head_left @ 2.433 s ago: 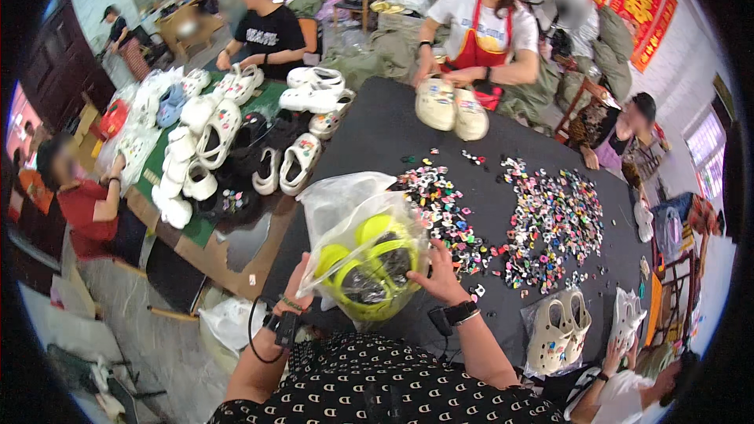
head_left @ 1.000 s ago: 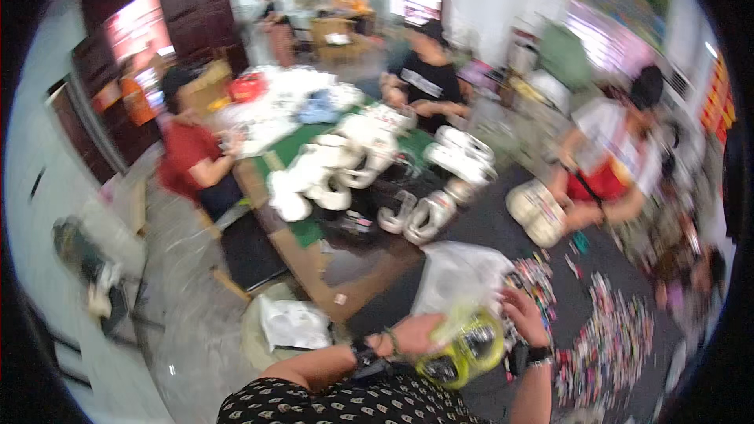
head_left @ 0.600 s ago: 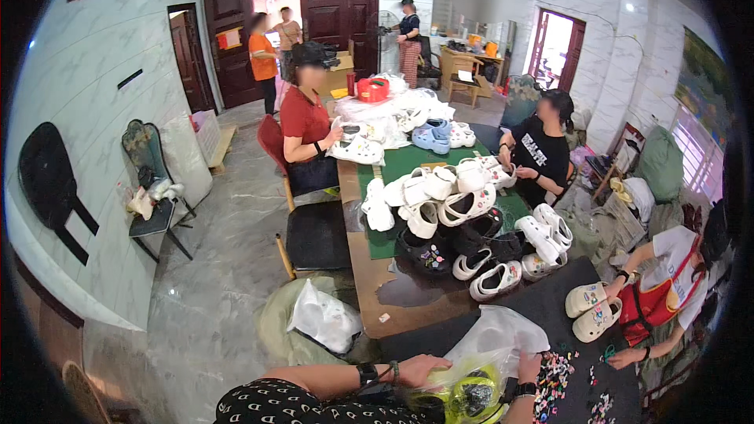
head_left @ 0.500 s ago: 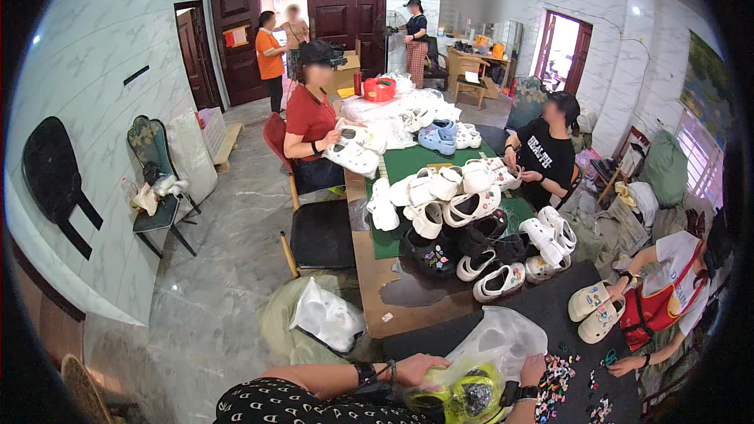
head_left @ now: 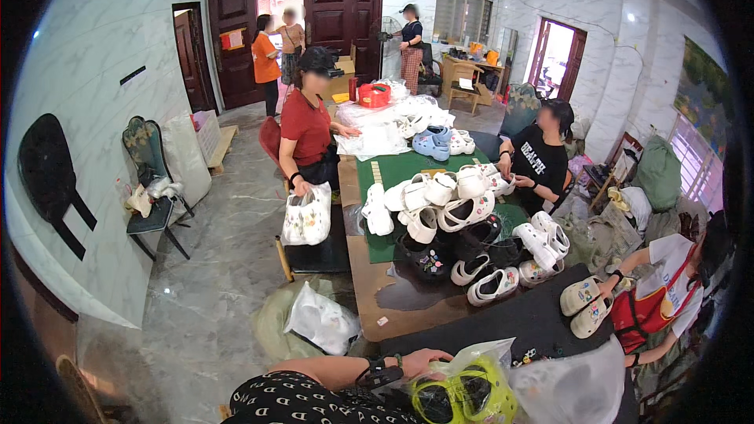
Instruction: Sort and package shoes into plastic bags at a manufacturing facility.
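At the lower edge, a pair of lime-green clogs [head_left: 487, 392] with dark insides lies partly within a clear plastic bag [head_left: 496, 352]. My left hand [head_left: 426, 363] comes in from the left and grips the bag's edge beside the clogs; its fingertips are partly hidden by the film. Right of the clogs spreads a frosted plastic sheet or bag [head_left: 572, 383]; I cannot tell whether it joins the bag round the clogs. My right hand does not show.
White clogs [head_left: 424, 192] and black clogs [head_left: 428, 255] heap on the green-topped table [head_left: 377, 239]. Across the dark tabletop [head_left: 550, 314], a co-worker in a red apron holds cream clogs [head_left: 587, 306]. A person in red holds bagged white clogs [head_left: 308, 216]. A stuffed plastic bag [head_left: 320, 322] lies on the floor.
The green clogs have come more fully into sight. The film has shifted right, covering the small coloured charms, and my right hand has gone from view. The person in red has lowered white clogs leftward.
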Tool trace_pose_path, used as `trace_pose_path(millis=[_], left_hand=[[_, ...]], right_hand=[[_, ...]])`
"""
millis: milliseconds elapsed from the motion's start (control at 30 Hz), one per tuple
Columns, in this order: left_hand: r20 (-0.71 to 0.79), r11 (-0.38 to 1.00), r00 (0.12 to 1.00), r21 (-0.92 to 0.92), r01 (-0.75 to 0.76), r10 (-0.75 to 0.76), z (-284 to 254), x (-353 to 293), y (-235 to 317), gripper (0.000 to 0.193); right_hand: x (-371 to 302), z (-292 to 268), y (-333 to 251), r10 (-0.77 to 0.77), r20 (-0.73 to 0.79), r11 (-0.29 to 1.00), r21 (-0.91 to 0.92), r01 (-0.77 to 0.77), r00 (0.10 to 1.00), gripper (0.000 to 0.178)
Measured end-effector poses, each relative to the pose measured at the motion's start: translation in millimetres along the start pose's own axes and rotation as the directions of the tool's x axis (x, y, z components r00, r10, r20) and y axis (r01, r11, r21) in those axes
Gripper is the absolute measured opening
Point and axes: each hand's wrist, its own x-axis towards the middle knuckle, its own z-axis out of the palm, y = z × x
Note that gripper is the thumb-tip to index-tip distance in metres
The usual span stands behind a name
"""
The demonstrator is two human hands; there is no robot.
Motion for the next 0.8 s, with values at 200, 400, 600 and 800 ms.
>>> trace_pose_path(millis=[200,400,600,800], left_hand=[[0.02,0.938,0.96,-0.206,0.278,-0.28,23,41,-85,0.059],[-0.108,0.66,0.994,-0.749,-0.063,-0.027,35,68,-175,0.061],[-0.31,0.981,0.931,-0.093,0.17,-0.191,39,75,-169,0.05],[-0.17,0.811,0.913,0.42,0.408,-0.371,13,59,-96,0.037]], right_hand=[[2,-8,2,0.01,0.117,1.0,-0.029,-0.006,0.993,0.034],[3,-14,3,0.034,0.258,0.998,-0.066,-0.017,0.966,0.034],[2,5,-4,0.042,0.432,0.997,-0.082,-0.007,0.901,0.035],[-3,28,-14,0.045,0.587,0.995,-0.094,0.013,0.808,0.035]])
